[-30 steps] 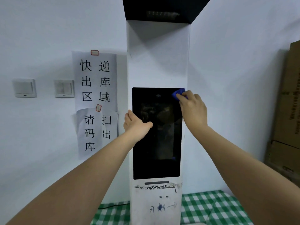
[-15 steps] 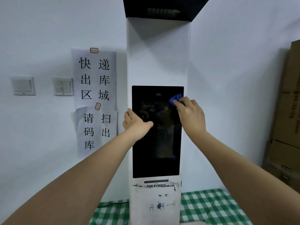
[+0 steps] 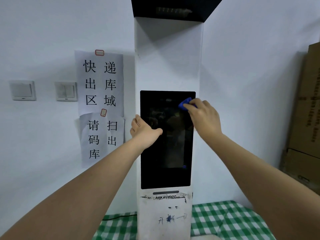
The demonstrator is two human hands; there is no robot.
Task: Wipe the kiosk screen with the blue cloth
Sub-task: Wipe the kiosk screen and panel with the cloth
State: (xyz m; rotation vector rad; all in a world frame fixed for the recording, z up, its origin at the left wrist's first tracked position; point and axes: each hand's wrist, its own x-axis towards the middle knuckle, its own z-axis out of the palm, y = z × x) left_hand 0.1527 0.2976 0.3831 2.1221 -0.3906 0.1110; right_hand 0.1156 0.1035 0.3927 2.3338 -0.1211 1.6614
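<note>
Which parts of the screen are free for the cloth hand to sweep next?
Free: the lower screen, below both hands down to the bottom bezel, and the top left corner. Crowded: the left edge, gripped by the left hand, and the top right, where the right hand presses the blue cloth.

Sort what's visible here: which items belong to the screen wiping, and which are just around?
In use: kiosk screen; blue cloth under right hand; left hand gripping the kiosk's edge.
Bystanders: paper signs, wall switches, cardboard boxes, checked cloth.
</note>
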